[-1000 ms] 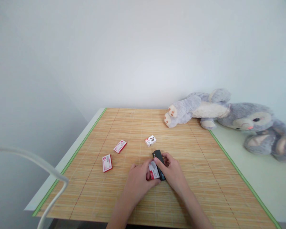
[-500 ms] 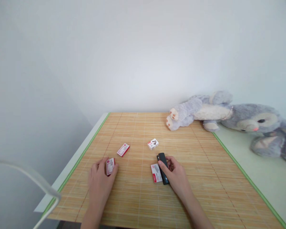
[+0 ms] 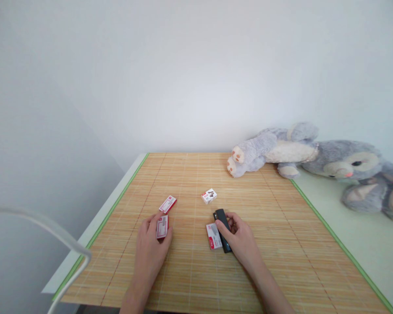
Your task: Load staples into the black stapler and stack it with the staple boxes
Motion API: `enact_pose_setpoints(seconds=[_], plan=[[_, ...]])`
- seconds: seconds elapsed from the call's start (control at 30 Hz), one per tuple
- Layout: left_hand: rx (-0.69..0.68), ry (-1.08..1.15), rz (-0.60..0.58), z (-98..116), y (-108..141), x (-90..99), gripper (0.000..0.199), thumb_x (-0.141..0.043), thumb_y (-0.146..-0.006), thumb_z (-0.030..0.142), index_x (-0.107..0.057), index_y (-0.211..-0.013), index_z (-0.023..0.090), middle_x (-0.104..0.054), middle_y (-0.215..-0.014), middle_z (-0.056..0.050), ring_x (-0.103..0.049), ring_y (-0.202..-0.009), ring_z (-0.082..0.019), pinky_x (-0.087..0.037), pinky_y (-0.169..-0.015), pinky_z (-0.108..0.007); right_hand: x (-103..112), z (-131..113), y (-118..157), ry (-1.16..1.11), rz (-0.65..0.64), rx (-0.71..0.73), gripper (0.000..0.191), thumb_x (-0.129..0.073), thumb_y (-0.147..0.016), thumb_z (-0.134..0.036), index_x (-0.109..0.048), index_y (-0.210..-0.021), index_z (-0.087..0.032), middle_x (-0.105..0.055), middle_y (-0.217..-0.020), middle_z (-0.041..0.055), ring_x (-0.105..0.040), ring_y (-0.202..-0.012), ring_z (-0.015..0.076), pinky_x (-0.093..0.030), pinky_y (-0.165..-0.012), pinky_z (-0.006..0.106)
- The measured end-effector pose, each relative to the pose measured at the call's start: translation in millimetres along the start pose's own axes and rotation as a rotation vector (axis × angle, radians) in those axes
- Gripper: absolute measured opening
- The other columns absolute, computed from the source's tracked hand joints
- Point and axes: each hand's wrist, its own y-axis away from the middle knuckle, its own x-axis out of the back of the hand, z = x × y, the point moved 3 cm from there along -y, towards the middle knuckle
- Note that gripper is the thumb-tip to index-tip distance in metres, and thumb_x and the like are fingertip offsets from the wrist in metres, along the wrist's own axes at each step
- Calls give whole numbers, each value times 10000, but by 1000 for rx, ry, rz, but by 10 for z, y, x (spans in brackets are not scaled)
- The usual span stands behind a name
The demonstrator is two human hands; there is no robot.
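Note:
My left hand is closed around a small white-and-red staple box, with thumb and fingers on its sides. Just beyond it lies a similar white-and-red box, close to my fingertips. My right hand grips a black stapler, thumb on top and fingers curled along its right side. Against the stapler's left side is another white-and-red box, partly covered by it. Farther back sits a small white box with a dark picture on it.
A bamboo mat with green edging covers the table. A grey plush toy lies along the back right, its head over the pale surface. At the lower left, a white cable curves through the foreground.
My left hand has moved right with its box, bringing it closer to the box beyond. My right hand and the stapler have stayed nearly in place; the view has shifted slightly.

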Motion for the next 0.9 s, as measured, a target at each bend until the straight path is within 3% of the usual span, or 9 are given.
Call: enact_pose_setpoints(seconds=[0.1, 0.23, 0.3, 0.37, 0.47, 0.53, 0.7, 0.9], plan=[[-45, 42, -154, 111, 49, -62, 562, -657, -886, 442, -537, -1411, 279, -591, -1378, -94, -573, -1273, -307, -462, -1097, -531, 11, -18, 5, 7, 1, 10, 433, -677, -900, -593, -699, -1103, -211, -563, -677, -28, -522, -602, 166, -387, -556, 288], [-86, 118, -388, 202, 85, -37, 874, -788, -777, 429, -389, -1542, 289, -504, -1536, -105, -491, -1395, -332, -396, -1171, -558, 10, -9, 5, -3, -2, 8, 438, -674, -902, -594, -704, -1106, -208, -586, -689, -19, -528, -602, 167, -388, -549, 285], [-75, 180, -509, 181, 50, 30, 848, -763, -805, 369, -371, -1554, 300, -480, -1562, -94, -473, -1421, -307, -385, -1193, -530, 10, -11, 5, -3, 0, 10, 436, -674, -903, -596, -704, -1101, -209, -589, -691, -19, -527, -602, 165, -389, -550, 284], [-72, 203, -601, 163, -13, 102, 768, -769, -797, 335, -456, -1498, 320, -504, -1533, -72, -492, -1402, -293, -397, -1190, -502, 11, -23, 7, 2, 0, 18, 428, -672, -905, -595, -705, -1090, -210, -589, -690, -21, -527, -604, 165, -391, -556, 285], [-68, 189, -615, 272, -105, 148, 645, -846, -722, 378, -618, -1323, 330, -592, -1383, -46, -585, -1267, -295, -475, -1103, -471, 13, -40, 12, 8, 2, 27, 417, -670, -910, -592, -705, -1080, -213, -593, -687, -22, -531, -607, 166, -395, -563, 286], [-70, 232, -571, 480, -126, 100, 599, -857, -717, 438, -648, -1266, 325, -623, -1290, -36, -625, -1172, -276, -517, -1029, -436, 12, -41, 13, 3, 1, 25, 417, -673, -910, -591, -704, -1081, -213, -603, -692, -20, -538, -611, 168, -401, -566, 286], [-172, 291, -540, 1071, -43, -233, 639, -891, -677, 499, -656, -1246, 326, -624, -1227, -48, -608, -1133, -274, -504, -983, -419, 11, -22, 5, -19, 0, 19, 422, -677, -907, -594, -700, -1078, -209, -632, -711, -10, -570, -631, 177, -422, -575, 290], [-262, 286, -589, 1138, -4, -456, 860, -966, -558, 440, -591, -1322, 315, -606, -1309, -63, -542, -1214, -319, -448, -1027, -474, 18, 1, -3, -36, 6, 10, 432, -673, -908, -601, -694, -1085, -208, -659, -732, 1, -588, -641, 185, -435, -580, 293]])
